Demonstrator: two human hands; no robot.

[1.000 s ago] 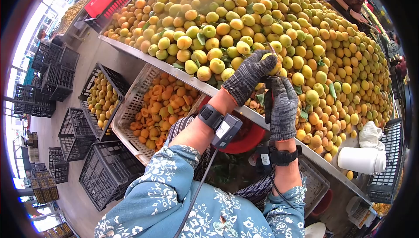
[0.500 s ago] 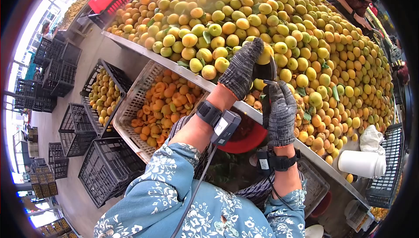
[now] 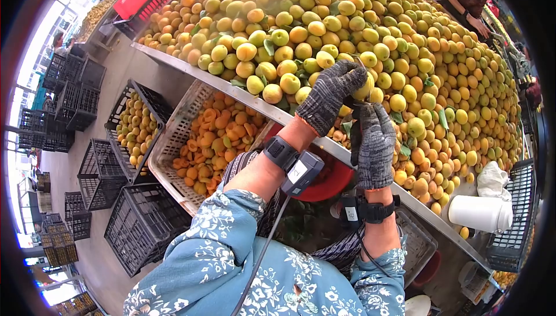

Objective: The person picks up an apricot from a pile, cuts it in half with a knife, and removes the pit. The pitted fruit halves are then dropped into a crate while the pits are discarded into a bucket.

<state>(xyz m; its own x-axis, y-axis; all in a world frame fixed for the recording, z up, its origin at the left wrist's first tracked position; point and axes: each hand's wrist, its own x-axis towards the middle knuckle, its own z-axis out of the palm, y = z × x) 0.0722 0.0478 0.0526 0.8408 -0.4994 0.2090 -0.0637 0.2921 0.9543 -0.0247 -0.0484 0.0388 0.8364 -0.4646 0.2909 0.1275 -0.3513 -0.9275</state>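
Yellow apricot (image 3: 366,89) in L hand (image 3: 330,99), dark-handled knife (image 3: 354,133) in R hand (image 3: 375,142).

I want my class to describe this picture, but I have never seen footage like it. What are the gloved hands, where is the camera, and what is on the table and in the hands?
There is no machine here. One camera worn on a person's head looks down at their own two hands, which gives the round, bent view. Both hands wear grey knitted gloves, and each wrist carries a strapped-on device. The left hand closes its fingers on a yellow fruit. The right hand grips a dark tool, perhaps a knife. The table is heaped with a pile of fruit. Beneath it, a pale crate holds cut orange pieces.
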